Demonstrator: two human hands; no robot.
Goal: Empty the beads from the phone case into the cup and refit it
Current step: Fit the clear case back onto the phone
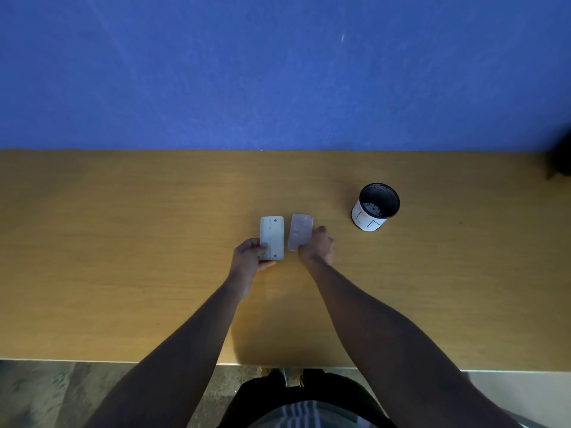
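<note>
My left hand [248,254] grips the lower left edge of a pale grey phone-shaped block [272,237], held flat over the table. Just to its right, my right hand [318,247] pinches the lower end of the translucent phone case [299,231], which is tilted slightly and separate from the block. The cup [375,206], black inside with a white wrap, stands on the table to the right of both hands. Several small pale beads lie at its bottom.
The wooden table [154,257] runs up to a blue wall [278,72] at the back. Its front edge is close to my body, with floor below. A dark object [560,159] sits at the far right edge.
</note>
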